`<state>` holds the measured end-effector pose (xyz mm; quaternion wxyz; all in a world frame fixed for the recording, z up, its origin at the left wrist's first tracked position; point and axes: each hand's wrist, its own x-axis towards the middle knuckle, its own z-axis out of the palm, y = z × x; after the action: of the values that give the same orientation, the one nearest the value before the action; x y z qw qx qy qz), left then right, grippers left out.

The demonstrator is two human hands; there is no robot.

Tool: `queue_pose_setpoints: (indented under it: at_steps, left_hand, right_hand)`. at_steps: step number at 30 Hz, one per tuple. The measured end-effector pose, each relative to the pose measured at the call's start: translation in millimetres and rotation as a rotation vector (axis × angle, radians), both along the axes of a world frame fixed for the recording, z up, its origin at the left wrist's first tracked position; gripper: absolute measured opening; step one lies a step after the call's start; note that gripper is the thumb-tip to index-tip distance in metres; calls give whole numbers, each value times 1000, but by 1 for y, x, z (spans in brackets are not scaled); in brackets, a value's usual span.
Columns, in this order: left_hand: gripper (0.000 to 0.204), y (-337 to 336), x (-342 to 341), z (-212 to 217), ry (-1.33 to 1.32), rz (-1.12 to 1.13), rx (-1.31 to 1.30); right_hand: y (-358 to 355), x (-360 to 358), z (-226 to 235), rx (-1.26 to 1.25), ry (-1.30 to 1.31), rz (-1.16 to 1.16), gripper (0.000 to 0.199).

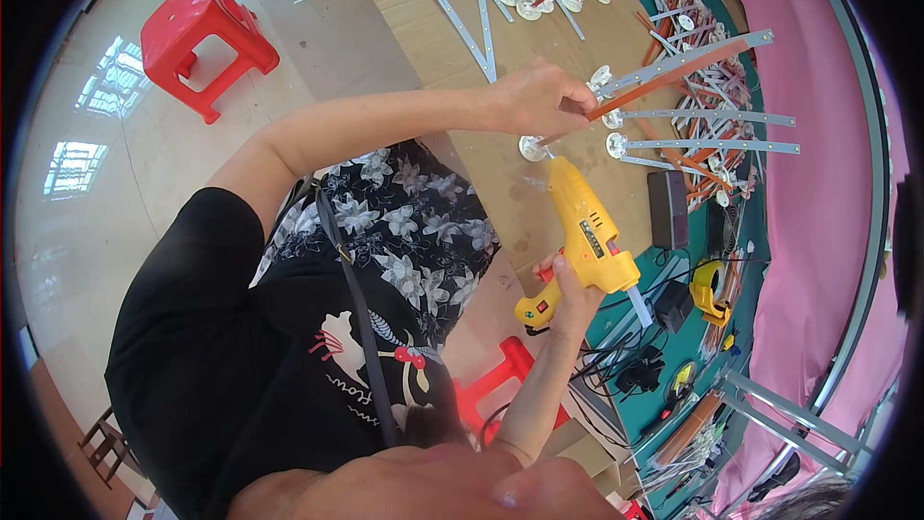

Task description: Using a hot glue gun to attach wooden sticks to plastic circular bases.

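Note:
My left hand [544, 99] pinches a long orange-brown strip [664, 74] near its lower end. A round white base [531, 147] sits at that end, just below my fingers. In my right hand [575, 297] is a yellow hot glue gun [582, 217], gripped by its handle. Its nozzle points at the white base, so close that I cannot tell whether they touch. A clear glue stick [640, 308] sticks out of the gun's back. Beside my left hand, several perforated metal strips with white round bases, one being a grey strip [731, 147], lie on the cardboard [481, 169].
More strips with white bases lie at the far edge, and a tangled pile [712, 87] is at the right. A black box [667, 210], a yellow tape dispenser [709, 291] and cables occupy the green tabletop [616, 323]. A red stool [207, 43] stands on the floor.

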<state>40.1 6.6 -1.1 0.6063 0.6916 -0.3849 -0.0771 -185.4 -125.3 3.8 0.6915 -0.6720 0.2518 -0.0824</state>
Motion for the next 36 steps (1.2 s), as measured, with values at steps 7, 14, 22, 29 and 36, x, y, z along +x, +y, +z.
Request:
queue_pose_setpoints:
  at_steps: [7,14,22,29,36]
  left_hand:
    - [21,1,-1,2,-29,2,-14]
    - [20,2,1,-2,-53,-12,-13]
    - [21,7,3,9,17,-135,72]
    - [23,5,-7,8,38,-121,-4]
    - [24,5,-6,13,-150,-88,134]
  right_hand:
    - [0,2,7,-5,23,24,22]
    - [-1,7,25,-24,123,56,27]
    - [-3,-10,14,76,39,-53,26]
    - [-6,-12,5,83,-31,-32,25]
    - [-1,-8,3,38,-45,13,25]
